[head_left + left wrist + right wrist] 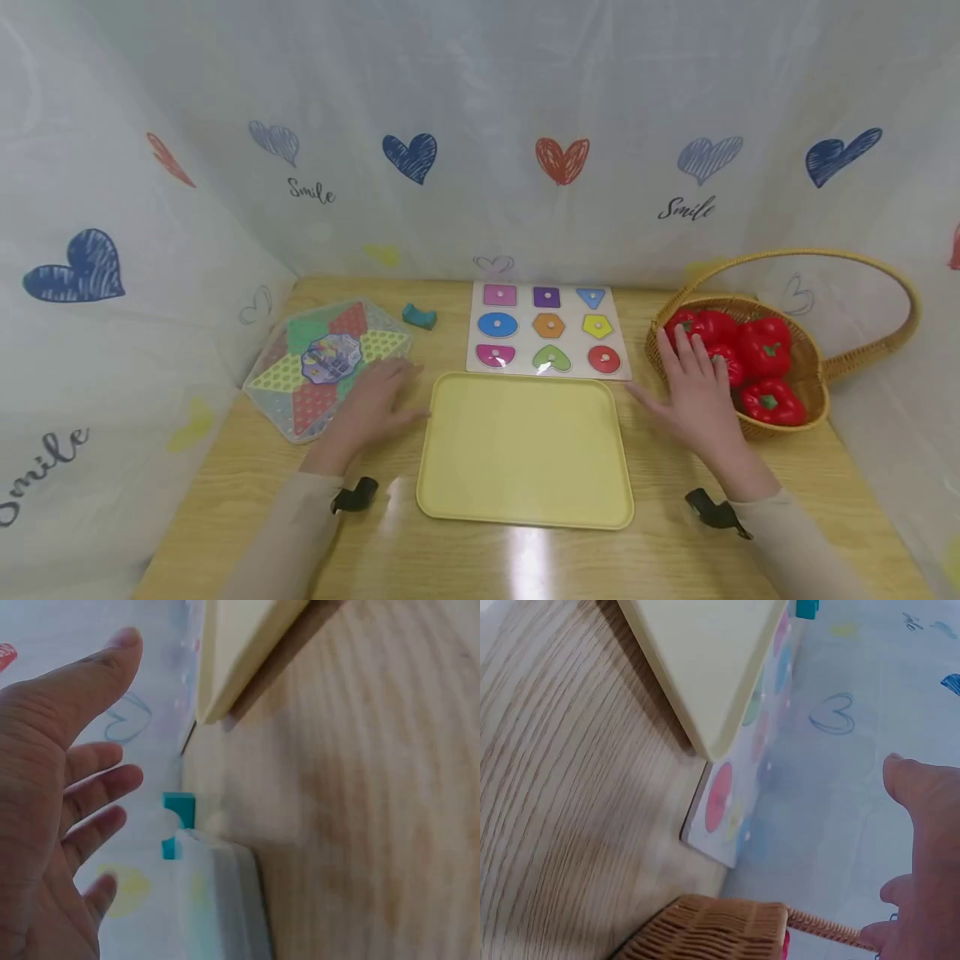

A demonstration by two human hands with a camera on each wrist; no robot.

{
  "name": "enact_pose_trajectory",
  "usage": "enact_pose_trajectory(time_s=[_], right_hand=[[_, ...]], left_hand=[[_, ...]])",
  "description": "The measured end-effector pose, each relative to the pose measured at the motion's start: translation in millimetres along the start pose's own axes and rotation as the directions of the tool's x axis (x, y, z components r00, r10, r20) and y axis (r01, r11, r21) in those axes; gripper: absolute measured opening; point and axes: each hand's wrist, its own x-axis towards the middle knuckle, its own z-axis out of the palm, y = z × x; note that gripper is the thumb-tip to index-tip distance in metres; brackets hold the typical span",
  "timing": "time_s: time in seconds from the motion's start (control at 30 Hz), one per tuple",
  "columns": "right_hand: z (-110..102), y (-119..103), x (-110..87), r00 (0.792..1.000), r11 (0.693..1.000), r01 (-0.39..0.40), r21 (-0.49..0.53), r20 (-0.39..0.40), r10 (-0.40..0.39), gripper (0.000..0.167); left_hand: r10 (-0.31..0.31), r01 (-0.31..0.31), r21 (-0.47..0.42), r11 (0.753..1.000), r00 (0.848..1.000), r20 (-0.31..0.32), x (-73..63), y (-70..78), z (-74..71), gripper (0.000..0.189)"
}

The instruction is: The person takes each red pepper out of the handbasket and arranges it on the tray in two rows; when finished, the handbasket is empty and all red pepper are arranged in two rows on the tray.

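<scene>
My left hand (pixel 369 406) is held over the right edge of the Chinese checkers board (pixel 300 396), fingers spread and holding nothing. In the left wrist view the thumb and fingers (pixel 97 780) stand apart. My right hand (pixel 697 402), also with spread fingers and nothing in it, is beside the wicker basket (pixel 816 400); its fingertips overlap the basket's left rim in the head view. Inside the basket lie several red bell peppers (pixel 765 346). A yellow tray (pixel 525 450) lies between the two hands, bare inside.
Behind the tray lies a white shape puzzle board (pixel 517 329) with colored knobbed pieces. A small teal block (pixel 419 317) sits near the back left. The basket's tall handle (pixel 795 252) arches up and leans right. A curtain printed with hearts (pixel 480 100) surrounds the wooden table (pixel 375 550).
</scene>
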Motion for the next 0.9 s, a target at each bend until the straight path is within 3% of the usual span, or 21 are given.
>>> enact_pose_trajectory(time_s=[0.13,0.27,0.47,0.63,0.9], right_hand=[[-5.4,6.7,-3.9,1.0,1.0,0.001,0.011,-0.013,-0.001,0.097],[-8.9,18.3,-7.7,1.0,1.0,-0.015,0.011,-0.015,0.015,0.097],[-10.3,39.2,-10.1,0.998,0.997,-0.066,0.032,0.005,0.066,0.097],[-14.1,54.1,-10.9,0.997,0.994,-0.077,0.078,-0.003,0.077,0.094],[-22.2,74.3,-8.1,0.996,0.993,-0.079,0.092,-0.023,0.081,0.085]], left_hand=[[-0.05,0.052,-0.081,0.995,0.998,0.03,-10.9,1.1,6.2,0.067],[-0.092,0.116,-0.208,0.971,0.988,0.122,-18.7,4.7,11.8,0.068],[-0.088,0.156,-0.299,0.941,0.969,0.23,-27.1,5.1,16.6,0.072],[-0.068,0.146,-0.303,0.942,0.965,0.254,-32.7,-1.4,22.4,0.073],[-0.048,0.126,-0.325,0.937,0.97,0.237,-33.9,-7.4,29.0,0.068]])
